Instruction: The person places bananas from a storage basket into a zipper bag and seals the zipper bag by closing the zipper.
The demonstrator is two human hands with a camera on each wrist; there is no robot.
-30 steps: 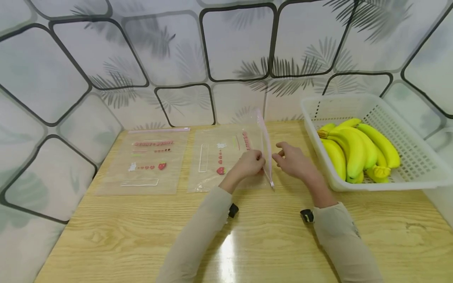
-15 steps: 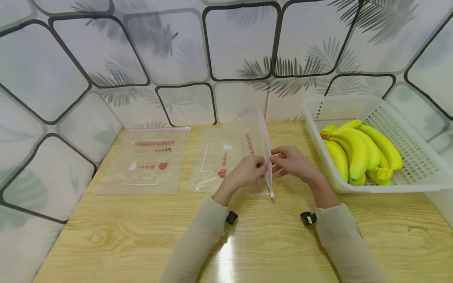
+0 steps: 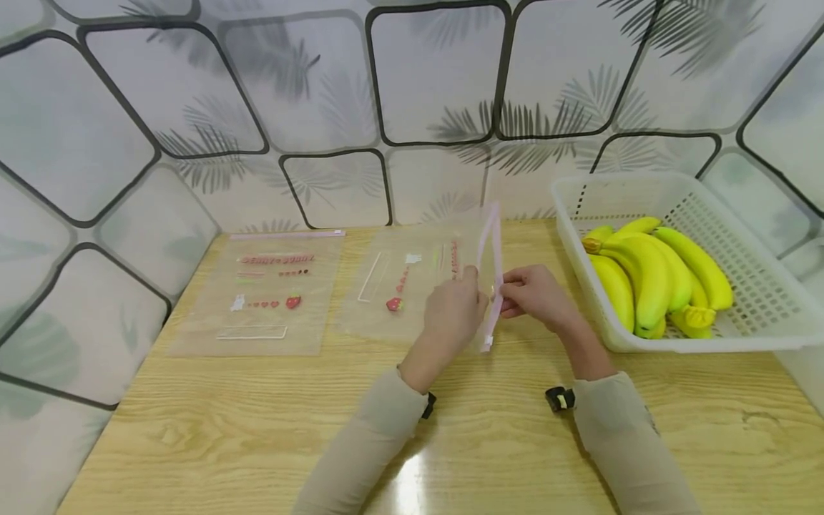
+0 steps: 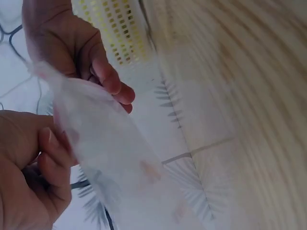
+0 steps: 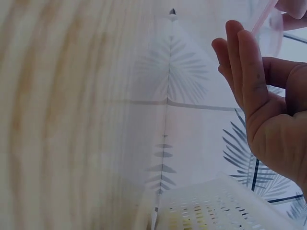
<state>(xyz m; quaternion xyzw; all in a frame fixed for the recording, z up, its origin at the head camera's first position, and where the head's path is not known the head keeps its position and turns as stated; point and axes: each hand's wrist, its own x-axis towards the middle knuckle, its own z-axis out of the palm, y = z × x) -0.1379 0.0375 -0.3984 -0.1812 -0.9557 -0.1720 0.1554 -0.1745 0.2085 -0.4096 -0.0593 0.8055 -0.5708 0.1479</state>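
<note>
A clear zip bag (image 3: 380,318) with a printed bunny, hearts and a strawberry lies turned sideways, its pink zip edge (image 3: 496,250) raised and spread into a gap. My left hand (image 3: 450,311) pinches one side of this mouth; in the left wrist view the left hand (image 4: 33,172) has its fingers curled at the film. My right hand (image 3: 534,297) pinches the opposite pink strip between thumb and fingertips. In the right wrist view the right hand (image 5: 268,96) shows its other fingers fairly straight. A white slider (image 3: 487,342) sits at the near end of the zip.
A second matching zip bag (image 3: 199,315) lies flat at the left. On the right stands a white perforated basket (image 3: 766,286) holding several yellow bananas (image 3: 656,275). A patterned cloth wall (image 3: 438,79) rises behind the wooden table (image 3: 489,443).
My right hand has come to the bag's pink edge and now pinches it. The two pink strips have parted. My left hand has tilted more upright at the mouth.
</note>
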